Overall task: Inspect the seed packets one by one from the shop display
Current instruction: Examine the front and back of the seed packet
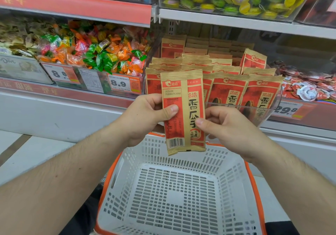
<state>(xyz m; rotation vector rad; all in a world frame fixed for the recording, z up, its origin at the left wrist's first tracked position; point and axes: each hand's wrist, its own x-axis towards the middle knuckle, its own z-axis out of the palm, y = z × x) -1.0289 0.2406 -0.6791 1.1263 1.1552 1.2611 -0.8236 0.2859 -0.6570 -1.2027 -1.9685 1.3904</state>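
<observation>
A shopper's left hand [145, 113] and right hand [223, 123] pinch one seed packet [183, 111] by its side edges above a basket [174, 194], before the display bin [241, 87]; light, crinkly, pliable, probably best gripped at the seams.

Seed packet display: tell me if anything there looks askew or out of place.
One packet at the back right leans sideways against the upright rows. The held packet, pinched between left hand and right hand, looks undamaged.
</observation>
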